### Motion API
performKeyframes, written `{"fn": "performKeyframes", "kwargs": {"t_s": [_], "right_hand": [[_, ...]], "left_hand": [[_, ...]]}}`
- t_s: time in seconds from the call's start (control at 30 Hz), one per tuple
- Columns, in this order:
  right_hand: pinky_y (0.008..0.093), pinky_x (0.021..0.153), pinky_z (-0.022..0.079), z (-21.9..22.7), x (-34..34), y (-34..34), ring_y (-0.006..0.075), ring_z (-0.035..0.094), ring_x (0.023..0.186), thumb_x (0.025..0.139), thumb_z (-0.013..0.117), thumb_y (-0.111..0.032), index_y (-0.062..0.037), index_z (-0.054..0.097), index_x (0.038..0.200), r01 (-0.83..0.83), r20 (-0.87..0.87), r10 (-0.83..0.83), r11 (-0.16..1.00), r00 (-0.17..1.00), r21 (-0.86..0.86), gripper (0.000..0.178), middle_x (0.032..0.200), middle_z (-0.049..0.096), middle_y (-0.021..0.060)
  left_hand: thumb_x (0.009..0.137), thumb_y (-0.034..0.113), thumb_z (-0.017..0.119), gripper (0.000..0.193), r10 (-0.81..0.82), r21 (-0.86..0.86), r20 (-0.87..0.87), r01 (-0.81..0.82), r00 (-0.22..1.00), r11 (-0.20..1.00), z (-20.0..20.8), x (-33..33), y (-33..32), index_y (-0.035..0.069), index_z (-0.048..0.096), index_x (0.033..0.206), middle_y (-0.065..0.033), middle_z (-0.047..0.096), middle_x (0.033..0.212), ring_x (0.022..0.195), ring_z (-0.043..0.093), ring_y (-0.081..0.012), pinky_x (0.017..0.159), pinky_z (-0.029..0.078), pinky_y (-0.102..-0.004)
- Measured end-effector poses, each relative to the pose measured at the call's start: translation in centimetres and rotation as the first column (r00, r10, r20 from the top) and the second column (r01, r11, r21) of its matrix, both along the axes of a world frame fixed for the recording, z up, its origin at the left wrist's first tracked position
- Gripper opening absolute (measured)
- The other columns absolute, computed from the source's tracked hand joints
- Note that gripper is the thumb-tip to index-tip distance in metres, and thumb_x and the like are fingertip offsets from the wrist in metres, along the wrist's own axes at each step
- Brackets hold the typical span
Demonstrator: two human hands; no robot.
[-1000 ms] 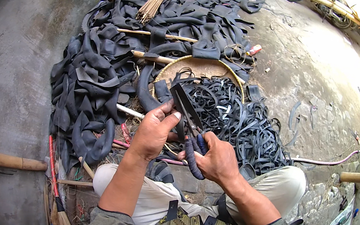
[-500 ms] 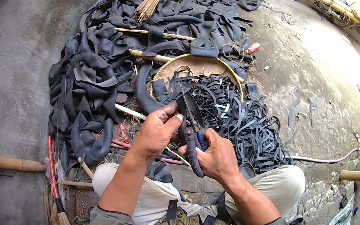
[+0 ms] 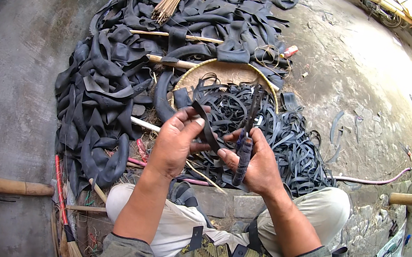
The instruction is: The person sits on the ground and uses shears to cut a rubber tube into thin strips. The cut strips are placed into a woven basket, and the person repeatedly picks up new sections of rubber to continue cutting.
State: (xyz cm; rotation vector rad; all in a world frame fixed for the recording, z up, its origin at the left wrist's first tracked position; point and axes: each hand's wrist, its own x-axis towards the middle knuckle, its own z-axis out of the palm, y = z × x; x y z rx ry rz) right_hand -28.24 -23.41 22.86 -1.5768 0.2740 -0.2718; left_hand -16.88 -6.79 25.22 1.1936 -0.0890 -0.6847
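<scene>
By the near left edge of the round tray (image 3: pixel 231 72), the left hand (image 3: pixel 173 142) pinches a black strip (image 3: pixel 204 120) between its thumb and fingers. The strip slants down from there toward the right hand (image 3: pixel 262 166). A moment ago, the scissors (image 3: pixel 243 160) were right up by the strip with their blades apart. Now the scissors have turned, and their tips point at the tray's far edge. Their blades are off to the right, away from the strip. The right hand holds the scissors by the handles, and its thumb is by the low end of the strip. I cannot tell if that thumb touches it. My guess is that the cutting has stopped for a bit.

Past the tray's left edge, a big heap of wide black rubber pieces (image 3: pixel 112 68) lies on the floor (image 3: pixel 347 76). Inside the tray, near its left edge, sits a flat black piece (image 3: pixel 182 97). From the tray's middle to its right edge is a messy pile of thin black strips (image 3: pixel 288 132), all loopy and tangled. That pile spills over the right edge onto the floor. Up by the far edge, the tray's tan woven bottom shows.
</scene>
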Motion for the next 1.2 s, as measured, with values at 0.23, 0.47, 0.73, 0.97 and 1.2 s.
{"fn": "performKeyframes", "kwargs": {"t_s": [0.23, 0.47, 0.73, 0.97, 1.2], "right_hand": [[0.0263, 0.076, 0.052, -0.6, -0.1, 0.3, 0.0089, 0.062, 0.084, 0.089, 0.078, -0.013, 0.0006, 0.06, 0.114, -0.188, -0.248, 0.223, 0.97, 0.943, 0.156, 0.034, 0.097, 0.066, 0.0041], [0.0239, 0.068, 0.048, 0.8, -0.2, -0.3, 0.0084, 0.06, 0.078, 0.089, 0.078, -0.015, 0.0004, 0.062, 0.112, -0.09, -0.211, 0.196, 0.899, 0.958, 0.428, 0.032, 0.089, 0.063, 0.0015], [0.0269, 0.07, 0.052, 1.8, -0.8, -1.9, 0.0147, 0.066, 0.077, 0.09, 0.075, -0.011, 0.0017, 0.063, 0.116, -0.04, -0.155, 0.195, 0.735, 0.968, 0.677, 0.032, 0.091, 0.07, 0.0069], [0.0272, 0.072, 0.053, 1.4, -1.4, -2.8, 0.0143, 0.066, 0.078, 0.094, 0.072, -0.012, 0.0015, 0.063, 0.117, -0.028, -0.157, 0.209, 0.68, 0.965, 0.733, 0.027, 0.093, 0.069, 0.0079], [0.0271, 0.07, 0.054, 1.8, -1.3, -2.6, 0.0141, 0.067, 0.077, 0.091, 0.077, -0.013, 0.0031, 0.063, 0.116, -0.081, -0.192, 0.253, 0.777, 0.948, 0.625, 0.033, 0.09, 0.069, 0.0075]], "left_hand": [[0.104, 0.01, 0.059, 0.019, 0.204, -0.251, -0.095, -0.222, 0.974, 0.942, 0.4, 1.3, 0.7, 0.008, 0.064, 0.122, -0.008, 0.072, 0.103, 0.096, 0.074, -0.0259, 0.079, 0.067, -0.0411], [0.104, 0.013, 0.055, 0.033, 0.271, -0.302, -0.212, -0.326, 0.939, 0.896, 0.3, 2.6, 2.1, 0.009, 0.059, 0.136, -0.0096, 0.072, 0.112, 0.105, 0.072, -0.025, 0.092, 0.061, -0.0411], [0.101, 0.007, 0.057, 0.051, -0.388, -0.129, 0.017, 0.387, 0.921, 0.913, 0.9, -0.5, 0.2, -0.001, 0.048, 0.15, -0.0108, 0.068, 0.127, 0.105, 0.069, -0.0169, 0.078, 0.053, -0.0264], [0.098, 0.013, 0.072, 0.037, -0.38, -0.089, 0.176, 0.399, 0.908, 0.913, 0.1, -0.6, -0.1, -0.001, 0.06, 0.131, -0.0107, 0.069, 0.12, 0.092, 0.065, -0.0119, 0.078, 0.052, -0.0256], [0.102, 0.017, 0.069, 0.019, -0.071, -0.044, 0.084, 0.074, 0.994, 0.996, -0.1, -0.1, -0.8, 0.004, 0.062, 0.114, -0.0067, 0.072, 0.098, 0.079, 0.071, -0.014, 0.065, 0.059, -0.0263]]}}
